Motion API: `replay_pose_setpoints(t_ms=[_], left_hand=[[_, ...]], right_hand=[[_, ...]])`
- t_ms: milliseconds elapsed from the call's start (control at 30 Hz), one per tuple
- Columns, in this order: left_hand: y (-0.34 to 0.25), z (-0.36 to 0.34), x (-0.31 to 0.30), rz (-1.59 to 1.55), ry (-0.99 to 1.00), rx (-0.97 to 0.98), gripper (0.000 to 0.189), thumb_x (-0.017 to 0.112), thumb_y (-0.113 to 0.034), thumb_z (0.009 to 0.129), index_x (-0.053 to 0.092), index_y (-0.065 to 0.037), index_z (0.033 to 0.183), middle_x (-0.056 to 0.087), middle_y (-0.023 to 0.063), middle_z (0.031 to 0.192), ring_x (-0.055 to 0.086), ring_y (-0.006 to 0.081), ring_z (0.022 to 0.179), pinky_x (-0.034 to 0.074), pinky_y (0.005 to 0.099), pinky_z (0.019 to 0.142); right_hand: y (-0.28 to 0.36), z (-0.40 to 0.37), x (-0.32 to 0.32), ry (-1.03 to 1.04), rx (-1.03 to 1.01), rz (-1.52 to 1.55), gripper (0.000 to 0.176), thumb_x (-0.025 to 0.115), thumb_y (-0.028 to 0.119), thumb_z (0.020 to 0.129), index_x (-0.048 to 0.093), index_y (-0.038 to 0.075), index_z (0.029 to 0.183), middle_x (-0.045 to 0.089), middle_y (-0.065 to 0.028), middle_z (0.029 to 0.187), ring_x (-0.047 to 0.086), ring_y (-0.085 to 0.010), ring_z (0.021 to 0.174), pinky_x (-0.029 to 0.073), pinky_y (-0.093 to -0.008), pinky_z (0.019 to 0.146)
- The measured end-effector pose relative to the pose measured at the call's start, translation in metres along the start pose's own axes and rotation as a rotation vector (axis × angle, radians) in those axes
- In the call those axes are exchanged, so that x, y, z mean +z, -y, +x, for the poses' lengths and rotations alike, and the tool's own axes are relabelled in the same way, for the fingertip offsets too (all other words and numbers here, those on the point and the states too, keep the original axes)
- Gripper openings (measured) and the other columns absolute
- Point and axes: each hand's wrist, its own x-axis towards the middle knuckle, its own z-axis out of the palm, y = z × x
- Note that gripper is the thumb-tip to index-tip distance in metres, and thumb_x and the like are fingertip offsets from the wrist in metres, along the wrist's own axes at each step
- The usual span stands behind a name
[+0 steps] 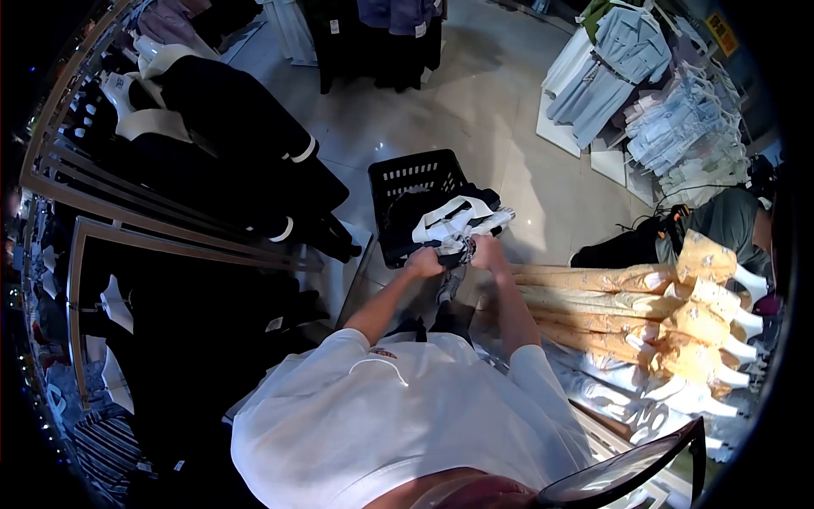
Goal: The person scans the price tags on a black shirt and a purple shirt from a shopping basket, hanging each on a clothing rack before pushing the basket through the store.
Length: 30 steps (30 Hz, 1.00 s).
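Observation:
Both my hands are out in front of me, closed, at the near side of a bundled black-and-white garment (458, 222). My left hand (426, 262) grips its dark lower left edge, and my right hand (487, 253) has its fingers wrapped round the patterned lower right part. The garment is crumpled, with a broad white band looping over it. It overlaps the right side of a black plastic shopping basket (417, 161) with slotted walls. Dark cloth shows inside the basket. My fingertips are hidden by the fabric.
Dark coats with white collars (229, 102) hang at left, beside a metal-framed rack (76, 280). Yellow floral dresses (610, 301) hang close by at right. Light blue clothes (623, 51) hang farther right, near a crouching person (721, 220). Tiled floor (483, 110) stretches ahead.

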Motion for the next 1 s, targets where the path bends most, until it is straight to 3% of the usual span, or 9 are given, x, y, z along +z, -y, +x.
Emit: replay_pose_setpoints(t_ms=[167,300,500,667,1000], left_hand=[[-0.017,0.043,-0.016,-0.097,-0.05,-0.023,0.041,0.06,-0.031,0.066,0.067,0.006,0.082,0.063,0.027,0.09,0.062,0.0375,0.089,0.049,0.0425,0.084],[-0.017,0.093,-0.023,-0.126,-0.075,-0.105,0.04,0.063,-0.033,0.065,0.069,0.002,0.083,0.064,0.0241,0.093,0.063,0.0354,0.09,0.05,0.0419,0.084],[-0.005,0.147,-0.042,-0.205,-0.103,-0.156,0.042,0.06,-0.029,0.065,0.066,0.006,0.088,0.063,0.0276,0.093,0.063,0.0373,0.09,0.05,0.043,0.083],[-0.003,0.171,-0.065,-0.261,-0.183,-0.184,0.043,0.062,-0.031,0.065,0.066,0.008,0.081,0.063,0.028,0.086,0.063,0.0386,0.087,0.05,0.0434,0.08],[0.021,0.236,-0.118,-0.366,-0.223,-0.275,0.042,0.062,-0.029,0.064,0.066,0.009,0.081,0.063,0.0288,0.085,0.064,0.0374,0.085,0.051,0.0423,0.08]], right_hand=[[-0.03,0.06,-0.02,0.11,-0.02,-0.078,0.03,0.061,0.012,0.057,0.062,0.006,0.086,0.064,-0.0195,0.082,0.061,-0.039,0.082,0.05,-0.0458,0.072],[-0.038,0.114,-0.049,0.254,-0.046,-0.155,0.03,0.061,0.013,0.058,0.063,0.007,0.088,0.064,-0.0187,0.084,0.061,-0.0379,0.084,0.05,-0.046,0.075],[-0.058,0.189,-0.05,0.285,-0.13,-0.188,0.03,0.062,0.014,0.059,0.064,0.007,0.088,0.065,-0.0187,0.086,0.061,-0.0373,0.087,0.05,-0.0451,0.078],[-0.067,0.244,-0.04,0.35,-0.151,-0.181,0.03,0.062,0.01,0.06,0.064,0.006,0.09,0.065,-0.0189,0.087,0.062,-0.0364,0.088,0.051,-0.044,0.08],[-0.057,0.357,-0.045,0.428,-0.25,-0.216,0.03,0.065,0.009,0.059,0.065,0.006,0.089,0.065,-0.0183,0.088,0.062,-0.0351,0.088,0.05,-0.0426,0.081]])
